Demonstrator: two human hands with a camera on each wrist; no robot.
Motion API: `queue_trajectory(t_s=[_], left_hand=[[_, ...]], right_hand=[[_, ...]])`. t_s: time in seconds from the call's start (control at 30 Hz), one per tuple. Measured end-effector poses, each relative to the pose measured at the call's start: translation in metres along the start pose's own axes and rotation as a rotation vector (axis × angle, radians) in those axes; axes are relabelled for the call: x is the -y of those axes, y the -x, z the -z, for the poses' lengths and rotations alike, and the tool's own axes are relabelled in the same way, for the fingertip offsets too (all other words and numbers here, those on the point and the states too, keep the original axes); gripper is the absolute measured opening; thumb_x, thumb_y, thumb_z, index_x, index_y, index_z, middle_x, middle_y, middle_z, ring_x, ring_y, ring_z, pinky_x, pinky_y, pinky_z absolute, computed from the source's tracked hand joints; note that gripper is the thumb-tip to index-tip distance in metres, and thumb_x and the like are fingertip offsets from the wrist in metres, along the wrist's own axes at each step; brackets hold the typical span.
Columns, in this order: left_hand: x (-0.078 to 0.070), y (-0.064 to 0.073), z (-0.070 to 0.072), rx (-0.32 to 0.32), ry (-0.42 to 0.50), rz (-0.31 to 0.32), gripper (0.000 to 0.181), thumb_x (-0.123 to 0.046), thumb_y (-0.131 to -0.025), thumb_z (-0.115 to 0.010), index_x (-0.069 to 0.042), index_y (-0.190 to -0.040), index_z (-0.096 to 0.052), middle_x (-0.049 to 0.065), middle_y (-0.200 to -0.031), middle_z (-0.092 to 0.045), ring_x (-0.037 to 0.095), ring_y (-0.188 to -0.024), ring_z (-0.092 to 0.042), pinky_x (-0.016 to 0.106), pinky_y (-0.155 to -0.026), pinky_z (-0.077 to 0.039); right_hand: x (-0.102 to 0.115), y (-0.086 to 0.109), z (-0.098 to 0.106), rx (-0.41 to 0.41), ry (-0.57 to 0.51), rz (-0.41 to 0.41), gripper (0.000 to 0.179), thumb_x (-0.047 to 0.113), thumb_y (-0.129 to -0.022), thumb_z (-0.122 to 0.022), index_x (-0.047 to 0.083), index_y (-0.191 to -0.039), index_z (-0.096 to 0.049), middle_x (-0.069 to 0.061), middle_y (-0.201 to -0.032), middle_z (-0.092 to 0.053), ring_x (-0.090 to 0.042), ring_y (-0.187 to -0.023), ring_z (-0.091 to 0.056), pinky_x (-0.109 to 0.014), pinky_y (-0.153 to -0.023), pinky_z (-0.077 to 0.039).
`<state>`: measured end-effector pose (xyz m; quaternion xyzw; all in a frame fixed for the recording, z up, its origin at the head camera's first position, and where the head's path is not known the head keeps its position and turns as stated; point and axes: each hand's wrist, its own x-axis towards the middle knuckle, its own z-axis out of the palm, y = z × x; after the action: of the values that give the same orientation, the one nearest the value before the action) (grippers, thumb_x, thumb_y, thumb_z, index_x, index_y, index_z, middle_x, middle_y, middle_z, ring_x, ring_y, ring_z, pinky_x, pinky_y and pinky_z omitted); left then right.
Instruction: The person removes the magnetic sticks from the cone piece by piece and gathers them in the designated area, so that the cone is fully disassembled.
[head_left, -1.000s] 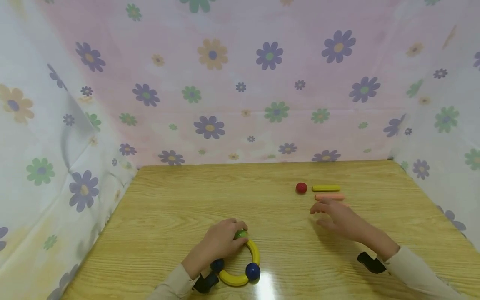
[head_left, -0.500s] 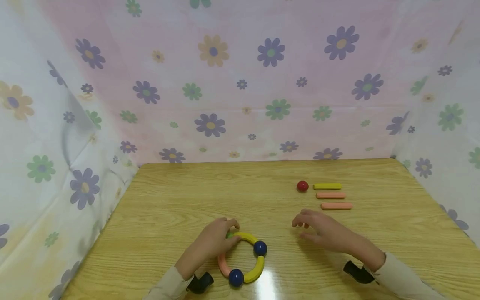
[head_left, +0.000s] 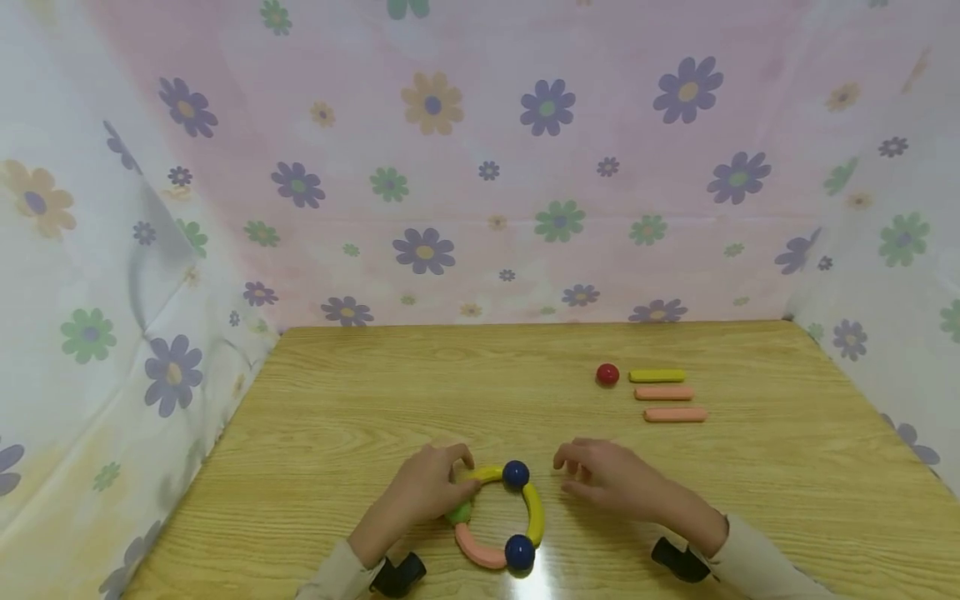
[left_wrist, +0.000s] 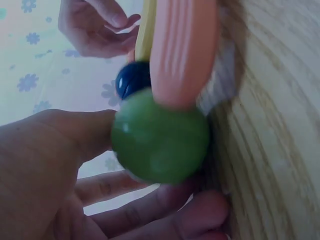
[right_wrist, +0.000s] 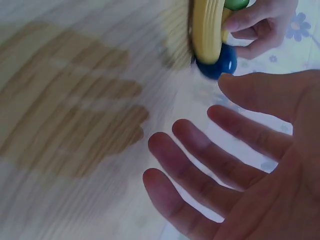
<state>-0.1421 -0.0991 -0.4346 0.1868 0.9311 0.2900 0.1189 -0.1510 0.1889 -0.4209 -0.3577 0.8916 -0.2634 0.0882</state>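
Ring (head_left: pixel 535 515) pinched at its green ball (left_wrist: pixel 160 137), right hand (head_left: pixel 615 482) free

Left hand (head_left: pixel 426 486): grip narrow, thumb and fingers around the ring at the green ball. Reason, as judged: the ball met two rods there, so one pinch could control the whole loop.

Right hand: grip fairly wide, fingers loosely bent and apart, holding nothing. It hung just beside the ring's right side, well placed, it seemed, to steady it.

Ring, between the hands on the near part of the table (head_left: pixel 360 383): from the green ball, a yellow curved rod ran to the upper blue ball (head_left: pixel 516 474), a second to the lower blue ball (head_left: pixel 520 552), and a pink curved rod (head_left: pixel 480 550) led back. The bends presumably let the loop close. Could not tell whether it rested fully on the table.

Farther back, right: red ball (head_left: pixel 607 374) beside a straight yellow rod (head_left: pixel 657 376); nearer, two straight pink rods (head_left: pixel 664 393), (head_left: pixel 675 415), roughly parallel and apart. Probably spare pieces, set out of the hands' way
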Motion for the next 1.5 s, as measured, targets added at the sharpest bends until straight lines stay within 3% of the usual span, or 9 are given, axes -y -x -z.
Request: queue_trajectory(t_s=[0.17, 0.3, 0.4, 0.5, 0.7, 0.8, 1.0, 1.3, 1.5], left_hand=[[-0.004, 0.001, -0.003, 0.027, 0.007, 0.028, 0.041, -0.028, -0.087, -0.066, -0.008, -0.122, -0.055, -0.005, -0.058, -0.049, 0.008, -0.048, -0.045, 0.025, -0.044, -0.034], [-0.008, 0.003, -0.003, 0.06, -0.01, 0.029, 0.043, -0.029, -0.086, -0.066, -0.007, -0.121, -0.054, -0.005, -0.057, -0.049, 0.008, -0.047, -0.043, 0.024, -0.044, -0.032], [-0.011, 0.002, -0.002, 0.052, -0.06, 0.001, 0.034, -0.033, -0.085, -0.068, -0.008, -0.105, -0.059, -0.007, -0.062, -0.05, 0.007, -0.051, -0.044, 0.024, -0.046, -0.034], [-0.013, -0.002, 0.0, 0.019, -0.088, -0.025, 0.031, -0.036, -0.084, -0.069, -0.01, -0.099, -0.06, -0.007, -0.069, -0.052, 0.007, -0.058, -0.047, 0.025, -0.05, -0.038], [-0.017, -0.014, -0.003, -0.012, -0.082, -0.15, 0.035, -0.032, -0.085, -0.071, -0.017, -0.114, -0.059, -0.001, -0.095, -0.056, 0.01, -0.08, -0.054, 0.028, -0.065, -0.046], [-0.019, -0.018, -0.006, -0.019, -0.078, -0.197, 0.034, -0.028, -0.085, -0.071, -0.017, -0.115, -0.06, 0.0, -0.098, -0.057, 0.011, -0.082, -0.055, 0.028, -0.068, -0.046], [-0.021, -0.025, -0.01, -0.01, -0.076, -0.224, 0.034, -0.025, -0.083, -0.073, -0.016, -0.114, -0.063, -0.003, -0.095, -0.059, 0.008, -0.081, -0.053, 0.025, -0.069, -0.046], [-0.021, -0.033, -0.008, 0.096, 0.1, -0.201, 0.028, -0.015, -0.079, -0.077, -0.016, -0.1, -0.059, -0.002, -0.079, -0.055, 0.008, -0.067, -0.049, 0.02, -0.057, -0.041], [-0.022, -0.035, -0.009, 0.113, 0.125, -0.204, 0.027, -0.012, -0.077, -0.076, -0.015, -0.094, -0.055, 0.001, -0.071, -0.052, 0.006, -0.06, -0.044, 0.019, -0.052, -0.036]], right_hand=[[0.006, -0.008, -0.008, -0.032, -0.022, -0.014, 0.017, 0.022, -0.091, -0.064, 0.011, -0.102, -0.061, 0.01, -0.079, -0.056, 0.001, -0.064, -0.049, -0.023, -0.058, -0.045], [0.006, -0.017, -0.014, -0.054, -0.054, -0.025, 0.023, 0.028, -0.091, -0.065, 0.008, -0.102, -0.061, 0.009, -0.078, -0.057, 0.0, -0.062, -0.05, -0.023, -0.056, -0.044], [0.007, -0.023, -0.019, -0.045, -0.077, -0.055, 0.026, 0.03, -0.089, -0.067, 0.008, -0.102, -0.061, 0.008, -0.077, -0.057, -0.001, -0.061, -0.05, -0.023, -0.056, -0.044], [0.011, -0.029, -0.022, -0.034, -0.076, -0.076, 0.028, 0.029, -0.084, -0.072, 0.009, -0.1, -0.062, 0.007, -0.075, -0.057, -0.003, -0.061, -0.049, -0.023, -0.057, -0.043], [0.015, -0.039, -0.029, -0.012, -0.059, -0.074, 0.025, 0.019, -0.079, -0.076, 0.009, -0.097, -0.062, 0.005, -0.069, -0.051, -0.005, -0.058, -0.044, -0.023, -0.055, -0.04], [0.016, -0.042, -0.031, -0.022, -0.08, -0.068, 0.021, 0.014, -0.079, -0.076, 0.009, -0.095, -0.062, 0.005, -0.068, -0.052, -0.006, -0.058, -0.044, -0.023, -0.054, -0.04], [0.017, -0.043, -0.034, -0.06, -0.123, -0.068, 0.016, 0.011, -0.079, -0.074, 0.008, -0.088, -0.062, 0.005, -0.068, -0.053, -0.006, -0.058, -0.046, -0.022, -0.051, -0.039], [0.02, -0.039, -0.034, -0.098, -0.159, -0.125, 0.014, 0.005, -0.076, -0.073, 0.009, -0.083, -0.061, 0.004, -0.065, -0.05, -0.007, -0.057, -0.044, -0.023, -0.05, -0.037], [0.019, -0.038, -0.033, -0.117, -0.12, -0.131, 0.017, 0.004, -0.075, -0.076, 0.009, -0.082, -0.061, 0.003, -0.067, -0.051, -0.008, -0.06, -0.044, -0.025, -0.053, -0.038]])
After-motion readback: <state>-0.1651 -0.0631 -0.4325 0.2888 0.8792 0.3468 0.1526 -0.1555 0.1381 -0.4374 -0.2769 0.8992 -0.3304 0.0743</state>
